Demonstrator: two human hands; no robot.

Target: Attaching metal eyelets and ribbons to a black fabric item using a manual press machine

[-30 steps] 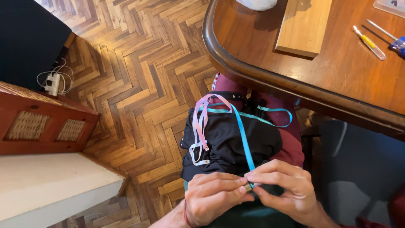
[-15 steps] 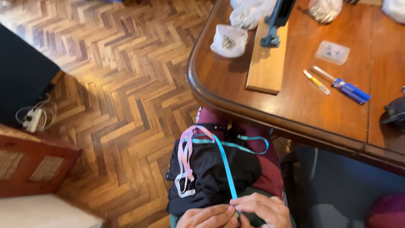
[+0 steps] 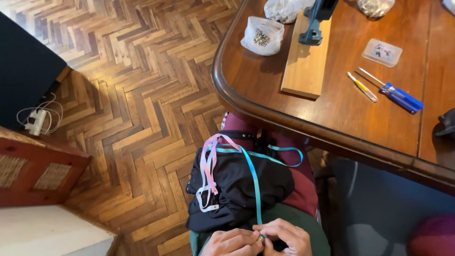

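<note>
Our right hand [image 3: 290, 239] and left hand [image 3: 232, 242] pinch the teal ribbon [image 3: 253, 182] end; it runs straight away over the lap.

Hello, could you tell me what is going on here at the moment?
A seated person pinches the near end of a teal ribbon between the left hand and right hand, over a black cloth on the lap. Pink and white ribbons lie across the cloth too. On the wooden table beside them sit a wooden board, a bag of small metal parts and a blue screwdriver.
</note>
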